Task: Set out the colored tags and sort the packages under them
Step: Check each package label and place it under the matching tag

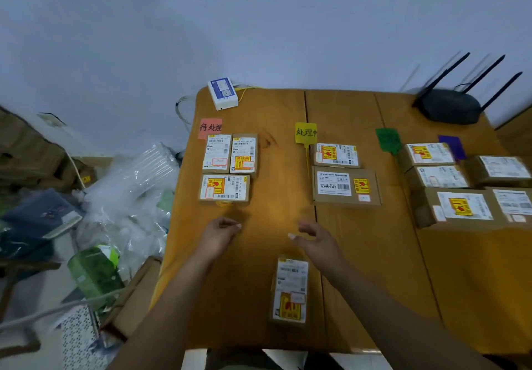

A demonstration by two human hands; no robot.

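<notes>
Four tags lie in a row across the wooden table [276, 243]: a pink tag [210, 127], a yellow tag [305, 133], a green tag [388, 140] and a purple tag [452, 146]. Three packages [224, 188] sit under the pink tag, two packages [345, 186] under the yellow one, and several packages [457, 207] under the green and purple ones. One package [290, 290] lies alone near the front edge. My left hand [221, 233] hovers below the pink group, fingers loosely curled and empty. My right hand [312, 237] hovers open above the lone package.
A white box with cables [223, 93] stands at the table's back left. A black router with antennas [450, 104] stands at the back right. Plastic bags, boxes and clutter [121, 197] fill the floor left of the table.
</notes>
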